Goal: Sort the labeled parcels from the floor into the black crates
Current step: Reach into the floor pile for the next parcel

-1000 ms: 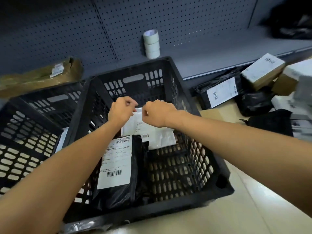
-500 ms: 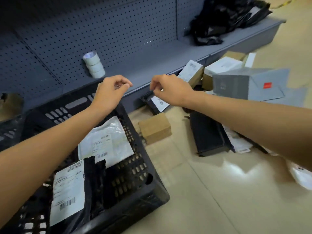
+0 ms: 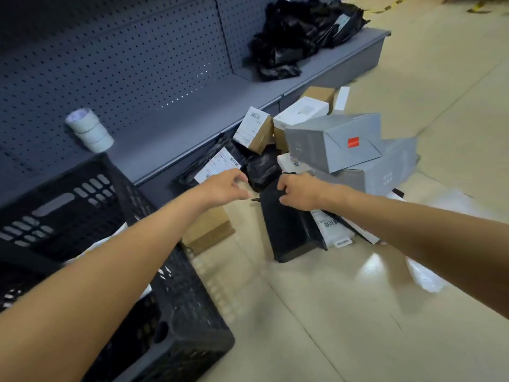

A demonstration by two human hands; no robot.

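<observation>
Both hands reach over the parcel pile on the floor: the left hand (image 3: 224, 186) hangs with loosely curled fingers holding nothing, above the brown box (image 3: 209, 230) and just beside a labelled black bag (image 3: 214, 166), while the right hand (image 3: 296, 193) is over the top edge of the flat black parcel (image 3: 286, 227), though whether its curled fingers grip it I cannot tell. Grey boxes (image 3: 333, 144) and a labelled brown carton (image 3: 253, 130) crowd behind that parcel, a white labelled packet (image 3: 330, 227) lies under its right side, and the black crate (image 3: 176, 299) stands at lower left under the left forearm, with tape rolls (image 3: 89, 130) on the shelf beyond.
</observation>
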